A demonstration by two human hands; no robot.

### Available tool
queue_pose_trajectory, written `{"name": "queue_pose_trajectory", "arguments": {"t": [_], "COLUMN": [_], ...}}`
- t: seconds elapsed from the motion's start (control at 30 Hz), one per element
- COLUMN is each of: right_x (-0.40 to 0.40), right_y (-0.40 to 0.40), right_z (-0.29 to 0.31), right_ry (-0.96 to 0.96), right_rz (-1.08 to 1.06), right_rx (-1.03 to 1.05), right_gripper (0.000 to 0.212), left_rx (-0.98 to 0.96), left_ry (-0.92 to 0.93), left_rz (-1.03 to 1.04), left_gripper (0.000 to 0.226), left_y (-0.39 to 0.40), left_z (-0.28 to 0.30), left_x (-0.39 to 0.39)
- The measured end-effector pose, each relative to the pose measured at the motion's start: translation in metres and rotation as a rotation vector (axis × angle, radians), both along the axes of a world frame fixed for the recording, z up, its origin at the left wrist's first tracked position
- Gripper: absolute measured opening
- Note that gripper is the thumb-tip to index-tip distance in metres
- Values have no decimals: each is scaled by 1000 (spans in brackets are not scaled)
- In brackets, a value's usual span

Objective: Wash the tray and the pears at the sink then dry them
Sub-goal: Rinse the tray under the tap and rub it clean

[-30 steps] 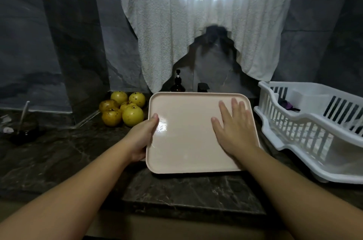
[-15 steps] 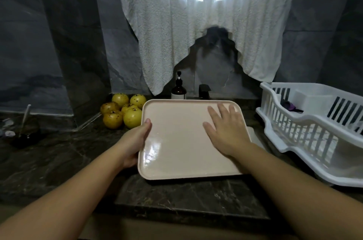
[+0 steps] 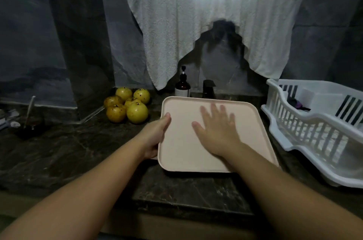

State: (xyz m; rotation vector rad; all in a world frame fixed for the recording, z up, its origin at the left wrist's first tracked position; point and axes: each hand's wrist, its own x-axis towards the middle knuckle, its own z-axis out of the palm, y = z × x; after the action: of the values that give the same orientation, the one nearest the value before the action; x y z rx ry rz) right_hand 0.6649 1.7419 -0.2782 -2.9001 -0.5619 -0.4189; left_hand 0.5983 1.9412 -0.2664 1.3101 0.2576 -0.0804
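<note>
Your left hand (image 3: 155,137) grips the left rim of the smooth pale-pink rectangular plastic tray (image 3: 180,153), held over the dark marble counter (image 3: 59,157). Your right hand (image 3: 216,131) lies flat on it, fingers spread. Speckled round yellow pears (image 3: 127,108) sit heaped left of it.

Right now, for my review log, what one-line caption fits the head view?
Left hand grips the pink tray by its edge; right hand lies flat on it, pears waiting alongside.

Dim scene; backlight glares through the towel (image 3: 206,24). My right hand (image 3: 216,131) is motion-blurred; edges bow with wide-angle distortion.
</note>
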Motion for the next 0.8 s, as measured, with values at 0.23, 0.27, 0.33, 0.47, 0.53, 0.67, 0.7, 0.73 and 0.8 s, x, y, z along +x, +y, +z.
{"name": "queue_pose_trajectory", "arguments": {"t": [0.23, 0.27, 0.33, 0.47, 0.53, 0.67, 0.7, 0.73, 0.8], "right_x": [7, 14, 25, 42, 47, 60, 63, 67, 76], "right_y": [-45, -61, -85, -105, -108, -110, -109, -108, -106], "right_z": [-8, -5, -1, 2, 0, -6, -6, -6, -4], "right_ry": [-89, -109, -54, 273, 314, 394, 405, 417, 420], "right_rz": [-12, -101, -200, -283, -284, -339, -348, -357, -384], "right_rx": [-116, -120, -11, 398, 375, 307, 306, 317, 315], "right_gripper": [66, 65, 65, 60, 46, 45, 46, 45, 44], "left_rx": [29, 33, 44, 113, 139, 341, 405, 479, 642], "left_ry": [25, 42, 78, 140, 176, 238, 243, 238, 208], "left_rz": [66, 88, 107, 102, 78, 106, 126, 142, 169], "left_gripper": [41, 40, 38, 36, 35, 25, 23, 23, 23], "left_y": [16, 25, 38, 46, 47, 44, 42, 40, 33], "left_z": [-12, -13, -13, -17, -20, -25, -25, -25, -25], "left_x": [3, 2, 2, 12, 19, 39, 47, 55, 70]}}
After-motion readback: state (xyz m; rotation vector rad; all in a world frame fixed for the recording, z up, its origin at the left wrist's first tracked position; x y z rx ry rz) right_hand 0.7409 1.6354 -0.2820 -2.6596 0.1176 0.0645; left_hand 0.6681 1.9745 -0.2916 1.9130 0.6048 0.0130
